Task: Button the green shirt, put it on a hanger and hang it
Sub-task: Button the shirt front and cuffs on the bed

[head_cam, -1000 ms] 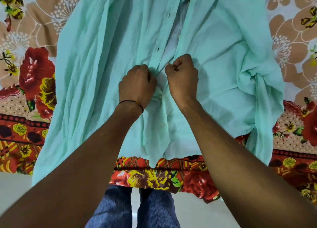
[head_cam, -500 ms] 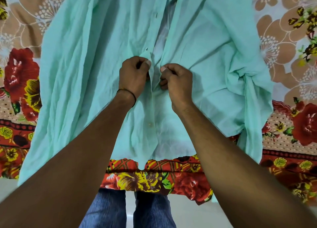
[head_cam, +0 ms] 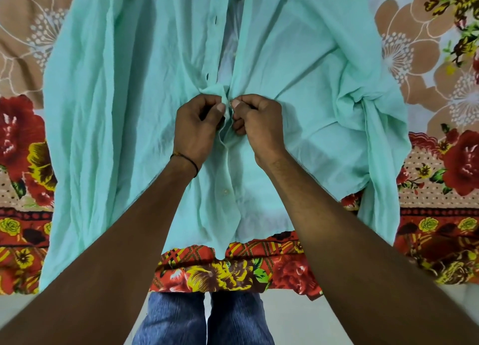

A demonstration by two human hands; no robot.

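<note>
Hands (head_cam: 197, 134) (head_cam: 260, 129) rolled thumbs-up; green shirt (head_cam: 124, 116) creased, half-open.

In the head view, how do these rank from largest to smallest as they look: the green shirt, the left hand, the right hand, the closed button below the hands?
1. green shirt
2. left hand and right hand: about equal, not ranked
3. button

We see a wrinkled mint-green cotton shirt (head_cam: 134, 106) spread front-up on a floral red-and-tan bedsheet (head_cam: 440, 163). Our left hand (head_cam: 198, 129) and right hand (head_cam: 259, 127) pinch its two front edges together at mid-placket; below them a small pale button (head_cam: 226, 190) sits fastened.
</note>
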